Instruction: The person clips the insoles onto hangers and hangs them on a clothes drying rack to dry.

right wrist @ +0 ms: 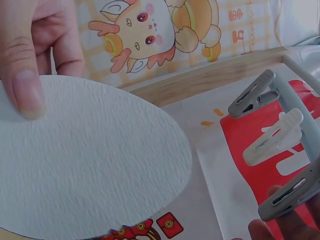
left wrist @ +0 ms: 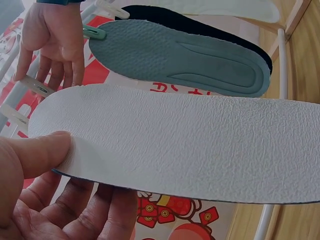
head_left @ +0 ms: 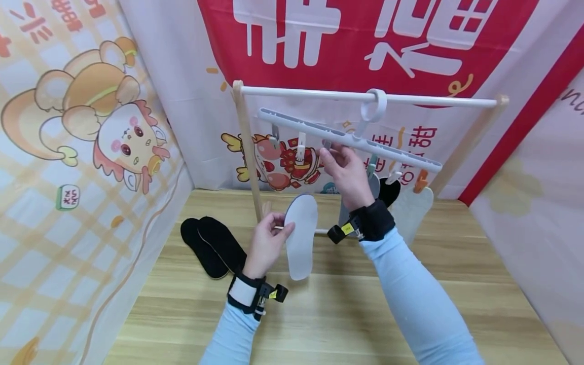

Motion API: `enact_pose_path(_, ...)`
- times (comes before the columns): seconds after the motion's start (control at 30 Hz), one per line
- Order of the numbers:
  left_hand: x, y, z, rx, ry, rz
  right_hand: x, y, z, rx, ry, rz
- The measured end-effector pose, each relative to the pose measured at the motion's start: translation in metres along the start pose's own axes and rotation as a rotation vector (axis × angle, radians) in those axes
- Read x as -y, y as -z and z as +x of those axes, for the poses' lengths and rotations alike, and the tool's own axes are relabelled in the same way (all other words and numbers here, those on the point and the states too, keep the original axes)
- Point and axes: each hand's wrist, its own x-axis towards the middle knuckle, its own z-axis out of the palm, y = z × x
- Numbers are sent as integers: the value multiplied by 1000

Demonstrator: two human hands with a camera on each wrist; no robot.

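My left hand [head_left: 266, 243] pinches a white insole [head_left: 302, 238] by one edge, thumb on its textured face and fingers behind. In the left wrist view the insole spans the middle, showing a thin dark edge. My right hand [head_left: 350, 177] is up under the white clip hanger [head_left: 397, 152], fingers around a grey clip [right wrist: 290, 195]. The insole's rounded end is below that clip, apart from it. To the right hang a grey-green insole [left wrist: 180, 60] in a green clip [left wrist: 94, 32], a black insole [head_left: 389, 190], and a pale insole [head_left: 412, 210] in an orange clip [head_left: 421, 181].
The hanger hooks over the white rail [head_left: 301, 93] of a wooden-legged rack [head_left: 248, 152]. Another grey clip [right wrist: 252, 95] and a white clip [right wrist: 274, 137] hang at its left end. Two black insoles [head_left: 223, 243] lie overlapping on the wooden table [head_left: 337, 324], left of my left hand.
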Motion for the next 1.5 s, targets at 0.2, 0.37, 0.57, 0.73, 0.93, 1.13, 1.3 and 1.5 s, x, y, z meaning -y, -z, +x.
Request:
enact_pose_path(0.2,-2,-7,9,11,10,31,-1,1,-4,16,25,62)
enact_pose_path(0.37,-6,-14,19,22,-3,29,-1,1,-8,11,45,121)
enact_pose_path(0.57,-12,-21,27,50,19,6,-2,2,-13,4,66,97)
enact_pose_path(0.73,-13,-26,30,63,63,11,-4,4,-16,-1,89,87)
enact_pose_path(0.93,-15,-30,32,62,78,32,-6,5,-18,-29,94,88)
enact_pose_path(1.13,-17,-34,35,60,50,56,-7,5,-19,-53,95,75)
enact_pose_path(1.3,-20,-37,36,67,58,52,-6,6,-20,-52,84,64)
enact_pose_path(1.5,-25,-40,37,79,43,43,-4,6,-21,-62,82,60)
